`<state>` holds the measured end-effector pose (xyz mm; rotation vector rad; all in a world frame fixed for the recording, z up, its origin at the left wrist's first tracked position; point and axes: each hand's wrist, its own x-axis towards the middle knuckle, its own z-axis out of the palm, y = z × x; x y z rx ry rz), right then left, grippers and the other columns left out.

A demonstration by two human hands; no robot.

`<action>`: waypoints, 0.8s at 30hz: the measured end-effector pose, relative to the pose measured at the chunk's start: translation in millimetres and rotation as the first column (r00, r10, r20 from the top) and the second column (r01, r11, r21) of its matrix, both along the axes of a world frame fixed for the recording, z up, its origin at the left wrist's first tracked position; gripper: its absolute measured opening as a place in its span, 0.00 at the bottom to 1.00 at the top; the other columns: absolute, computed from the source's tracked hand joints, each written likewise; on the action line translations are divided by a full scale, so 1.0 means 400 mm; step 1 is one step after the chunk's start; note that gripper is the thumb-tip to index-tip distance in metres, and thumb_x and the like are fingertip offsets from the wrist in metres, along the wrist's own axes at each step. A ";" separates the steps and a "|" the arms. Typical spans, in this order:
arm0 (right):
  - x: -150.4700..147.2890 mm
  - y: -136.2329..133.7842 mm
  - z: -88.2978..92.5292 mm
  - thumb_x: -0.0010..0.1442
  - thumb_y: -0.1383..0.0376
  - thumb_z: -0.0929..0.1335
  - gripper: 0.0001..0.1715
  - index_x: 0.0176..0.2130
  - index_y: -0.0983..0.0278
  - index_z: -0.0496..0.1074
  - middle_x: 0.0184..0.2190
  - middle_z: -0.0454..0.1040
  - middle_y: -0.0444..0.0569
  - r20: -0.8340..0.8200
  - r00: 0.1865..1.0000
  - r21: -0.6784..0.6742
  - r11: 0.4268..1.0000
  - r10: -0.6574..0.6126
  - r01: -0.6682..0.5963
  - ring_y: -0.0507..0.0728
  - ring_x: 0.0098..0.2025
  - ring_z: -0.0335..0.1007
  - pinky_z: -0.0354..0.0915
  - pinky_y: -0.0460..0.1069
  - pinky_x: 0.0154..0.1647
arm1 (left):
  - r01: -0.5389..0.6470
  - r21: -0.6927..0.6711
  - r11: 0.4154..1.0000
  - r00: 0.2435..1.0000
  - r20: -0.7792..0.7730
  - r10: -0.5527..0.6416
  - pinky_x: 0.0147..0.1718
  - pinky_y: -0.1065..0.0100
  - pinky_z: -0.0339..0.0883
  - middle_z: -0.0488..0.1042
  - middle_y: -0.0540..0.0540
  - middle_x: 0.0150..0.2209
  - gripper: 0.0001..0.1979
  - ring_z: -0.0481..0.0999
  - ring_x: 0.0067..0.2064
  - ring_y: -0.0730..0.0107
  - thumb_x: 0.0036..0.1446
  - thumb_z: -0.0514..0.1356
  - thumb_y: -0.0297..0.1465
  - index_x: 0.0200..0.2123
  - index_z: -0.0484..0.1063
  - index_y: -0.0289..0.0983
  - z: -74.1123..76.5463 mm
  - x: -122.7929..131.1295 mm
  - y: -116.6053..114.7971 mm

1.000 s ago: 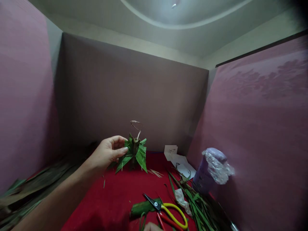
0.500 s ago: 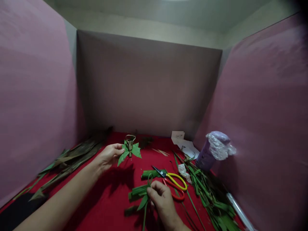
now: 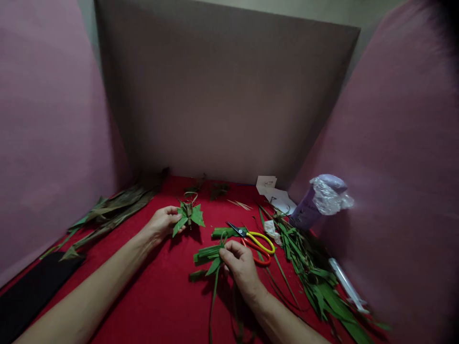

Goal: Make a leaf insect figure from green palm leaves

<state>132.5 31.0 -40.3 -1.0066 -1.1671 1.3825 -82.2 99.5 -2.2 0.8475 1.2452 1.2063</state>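
Note:
Pinched in the fingers of my left hand (image 3: pixel 165 222) is a leaf butterfly (image 3: pixel 190 216), with green pointed wings, a brown rolled body and a thin loop on top. It is held just over the red cloth (image 3: pixel 150 291). My right hand (image 3: pixel 242 267) grips a bundle of folded green leaf strips (image 3: pixel 208 254), with a small loop above and a long thin strip trailing down. Scissors (image 3: pixel 255 242) with yellow and red handles lie just beyond my right hand, their blades on a rolled green leaf piece (image 3: pixel 224 232).
Dry leaves (image 3: pixel 122 205) lie along the left wall, above a dark flat piece (image 3: pixel 39 286). At right are a heap of green leaf strips (image 3: pixel 304 265), crumpled tissue (image 3: pixel 271 231), a purple container (image 3: pixel 306 205) with plastic wrap and a clear tube (image 3: pixel 347 284). Thin sticks (image 3: pixel 240 205) and white papers (image 3: pixel 281 200) lie at the back.
My left hand has lowered the leaf butterfly nearer the cloth. The view has tilted down, and my right hand keeps its grip on the leaf bundle.

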 end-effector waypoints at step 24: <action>0.005 0.001 -0.001 0.49 0.62 0.68 0.15 0.20 0.64 0.58 0.15 0.54 0.35 -0.048 0.999 -0.025 1.000 0.008 -0.009 0.45 0.17 0.49 0.50 0.41 0.17 | -0.082 0.040 0.996 0.990 -0.114 0.086 0.16 0.72 0.65 0.72 0.50 0.16 0.10 0.72 0.16 0.70 0.37 0.63 0.20 0.24 0.65 0.34 -0.005 -0.015 -0.003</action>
